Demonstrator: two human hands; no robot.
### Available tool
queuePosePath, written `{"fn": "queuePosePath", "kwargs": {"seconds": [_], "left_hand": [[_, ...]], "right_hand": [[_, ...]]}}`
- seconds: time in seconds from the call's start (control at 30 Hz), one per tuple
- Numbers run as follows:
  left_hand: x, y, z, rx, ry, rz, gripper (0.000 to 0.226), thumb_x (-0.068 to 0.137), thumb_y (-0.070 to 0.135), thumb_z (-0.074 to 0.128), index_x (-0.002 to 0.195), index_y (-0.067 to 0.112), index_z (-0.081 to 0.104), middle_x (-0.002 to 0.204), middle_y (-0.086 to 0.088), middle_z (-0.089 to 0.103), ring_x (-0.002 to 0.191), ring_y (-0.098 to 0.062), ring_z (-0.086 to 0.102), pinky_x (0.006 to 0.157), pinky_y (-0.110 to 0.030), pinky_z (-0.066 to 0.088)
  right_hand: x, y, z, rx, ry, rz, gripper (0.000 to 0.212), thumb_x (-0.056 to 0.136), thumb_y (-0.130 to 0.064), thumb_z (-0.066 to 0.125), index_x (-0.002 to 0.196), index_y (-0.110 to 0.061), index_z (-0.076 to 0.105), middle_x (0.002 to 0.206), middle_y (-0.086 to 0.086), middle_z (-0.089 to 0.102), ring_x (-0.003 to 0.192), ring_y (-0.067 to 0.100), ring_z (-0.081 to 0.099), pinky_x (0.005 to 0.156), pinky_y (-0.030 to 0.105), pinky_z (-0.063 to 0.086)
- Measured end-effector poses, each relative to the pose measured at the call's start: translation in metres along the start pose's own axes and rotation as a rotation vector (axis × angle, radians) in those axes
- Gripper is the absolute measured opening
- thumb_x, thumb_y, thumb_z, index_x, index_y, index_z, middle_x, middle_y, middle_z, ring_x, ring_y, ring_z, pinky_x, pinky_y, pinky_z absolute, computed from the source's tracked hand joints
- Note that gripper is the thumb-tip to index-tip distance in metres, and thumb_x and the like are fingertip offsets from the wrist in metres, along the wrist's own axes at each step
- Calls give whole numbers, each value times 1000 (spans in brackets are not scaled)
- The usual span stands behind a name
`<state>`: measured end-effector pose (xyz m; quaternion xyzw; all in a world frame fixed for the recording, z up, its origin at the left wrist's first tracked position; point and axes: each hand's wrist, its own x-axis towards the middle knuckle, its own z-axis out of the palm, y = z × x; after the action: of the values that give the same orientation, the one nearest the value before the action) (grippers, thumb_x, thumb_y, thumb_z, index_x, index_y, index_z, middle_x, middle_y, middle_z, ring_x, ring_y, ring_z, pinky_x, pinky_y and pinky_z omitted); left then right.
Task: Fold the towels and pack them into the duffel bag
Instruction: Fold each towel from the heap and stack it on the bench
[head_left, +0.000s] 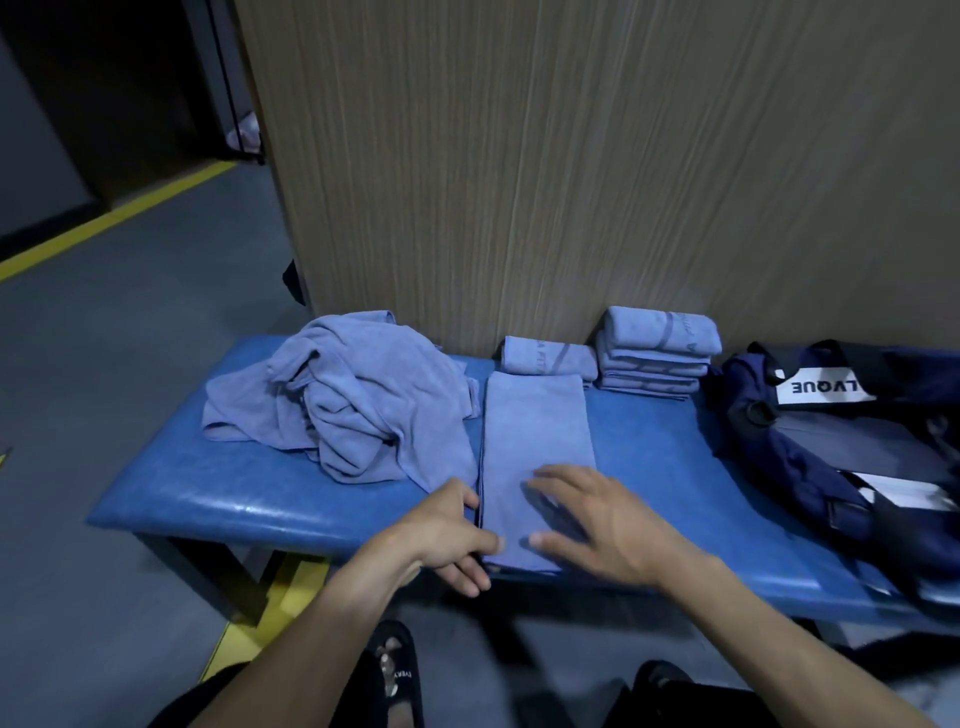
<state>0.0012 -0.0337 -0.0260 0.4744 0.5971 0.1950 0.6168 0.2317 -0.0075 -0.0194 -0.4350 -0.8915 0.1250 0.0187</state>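
Left hand grips the folded towel's near-left edge; right hand rests flat on it.

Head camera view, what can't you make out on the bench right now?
- Duffel bag: cut off by the right edge; contents unclear.
- Left hand fingertips: tucked under the long folded towel.
- Right hand: motion-blurred.
- Print on stacked towels: too small to read.
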Motion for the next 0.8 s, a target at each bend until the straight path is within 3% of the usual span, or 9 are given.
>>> {"fn": "queuePosePath", "kwargs": {"seconds": [0.07, 0.13, 0.2, 0.3, 0.4, 0.53, 0.63, 0.73, 0.8], "left_hand": [[-5, -4, 3, -61, 37, 45, 53, 93, 2, 63, 127, 21, 28, 88, -23, 67, 50, -25, 65, 46, -34, 55], [-11, -5, 4, -114, 47, 84, 51, 94, 1, 60, 127, 28, 31, 83, -20, 67, 50, -27, 64, 47, -34, 55], [-17, -6, 4, -140, 42, 107, 45, 97, 1, 56, 125, 31, 38, 83, -18, 66, 51, -27, 63, 47, -35, 55], [-22, -8, 4, -141, 6, 110, 25, 102, 4, 47, 120, 18, 57, 87, -16, 62, 52, -21, 61, 49, -33, 56], [-22, -9, 2, -200, 9, 72, 22, 104, 7, 46, 113, 6, 66, 88, -16, 60, 55, -16, 59, 55, -34, 57], [-24, -12, -2, -248, -64, 99, 30, 93, -7, 59, 120, 5, 63, 90, -13, 58, 64, -15, 60, 64, -36, 60], [-22, -21, -1, 23, -30, 210, 44, 83, -11, 68, 119, 13, 61, 93, -11, 54, 62, -15, 60, 66, -34, 60], [-14, -30, -1, 562, 182, 489, 38, 80, 8, 76, 107, 31, 62, 86, 8, 52, 62, -3, 55, 68, -28, 53], [-11, -32, -2, 848, 315, 651, 31, 82, 23, 74, 104, 38, 58, 93, 14, 46, 75, -1, 49, 70, -29, 49]], "right_hand": [[-21, 3, 17, -73, -95, -5, 95, 85, -82, 43, 161, -35, 11, 169, -9, -1, 156, 14, -4, 127, 36, 3], [-29, 7, 33, -175, -97, -25, 102, 82, -82, 42, 160, -37, -6, 165, -15, -20, 152, 12, -22, 124, 36, -12], [-34, 11, 43, -228, 11, -43, 93, 86, -69, 45, 162, -33, 5, 168, -10, -7, 156, 18, -3, 124, 39, -2], [-41, 15, 52, -279, 138, -47, 82, 88, -53, 55, 159, -24, 26, 165, 0, 26, 149, 24, 33, 118, 42, 19], [-46, 16, 54, -293, 189, -96, 83, 81, -37, 63, 157, -24, 32, 162, -1, 34, 147, 22, 37, 117, 40, 22], [-48, 19, 45, -173, 202, -81, 64, 91, -32, 45, 154, -30, 37, 160, -5, 39, 145, 18, 40, 120, 35, 20], [-51, 26, 42, -60, 177, -76, 55, 102, -40, 39, 156, -36, 33, 163, -10, 31, 151, 12, 27, 125, 34, 19], [-52, 31, 39, -3, 147, -67, 53, 103, -51, 31, 155, -40, 33, 164, -14, 27, 152, 8, 21, 126, 31, 14], [-54, 34, 38, 37, 138, -66, 55, 102, -59, 27, 154, -43, 34, 164, -15, 25, 152, 5, 19, 126, 32, 14]]}}
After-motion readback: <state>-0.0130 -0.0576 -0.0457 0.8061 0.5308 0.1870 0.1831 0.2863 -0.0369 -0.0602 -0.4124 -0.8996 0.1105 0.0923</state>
